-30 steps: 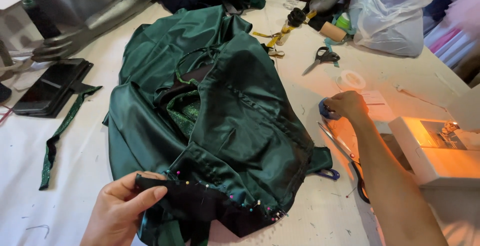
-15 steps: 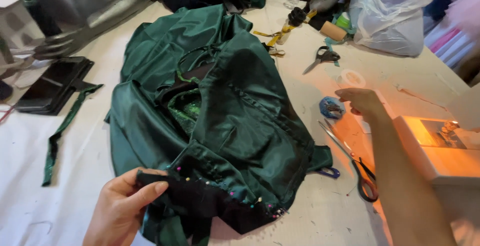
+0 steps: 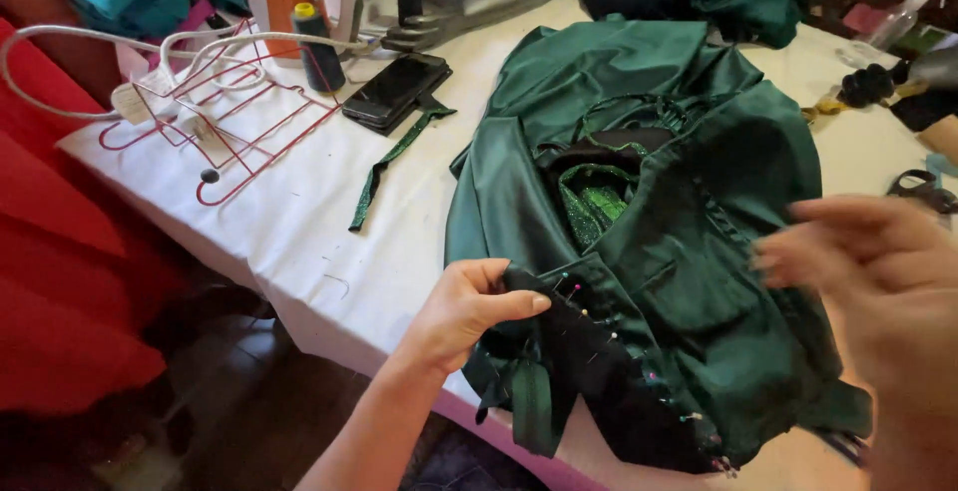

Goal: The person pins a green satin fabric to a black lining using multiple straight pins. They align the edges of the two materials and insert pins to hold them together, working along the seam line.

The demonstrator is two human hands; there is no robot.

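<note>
I'm seeing the left hand (image 3: 464, 311) pinching the green garment's (image 3: 649, 212) pinned black edge (image 3: 589, 351). The right hand (image 3: 878, 281) is hovering above it, blurred, fingers loosely spread, holding nothing.

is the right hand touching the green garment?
No: the right hand is blurred and raised above the green garment, while the left hand grips its pinned dark edge.

The satin garment (image 3: 689, 251) is dark green, with a glittery bright green panel (image 3: 594, 202) at its middle and black pinned trim (image 3: 589, 351) along its near edge. Left of the garment lie a sparkly green strip (image 3: 384, 167), a black phone (image 3: 396, 90) and a red wire rack (image 3: 239, 122) on the white table cover (image 3: 299, 242).
</note>
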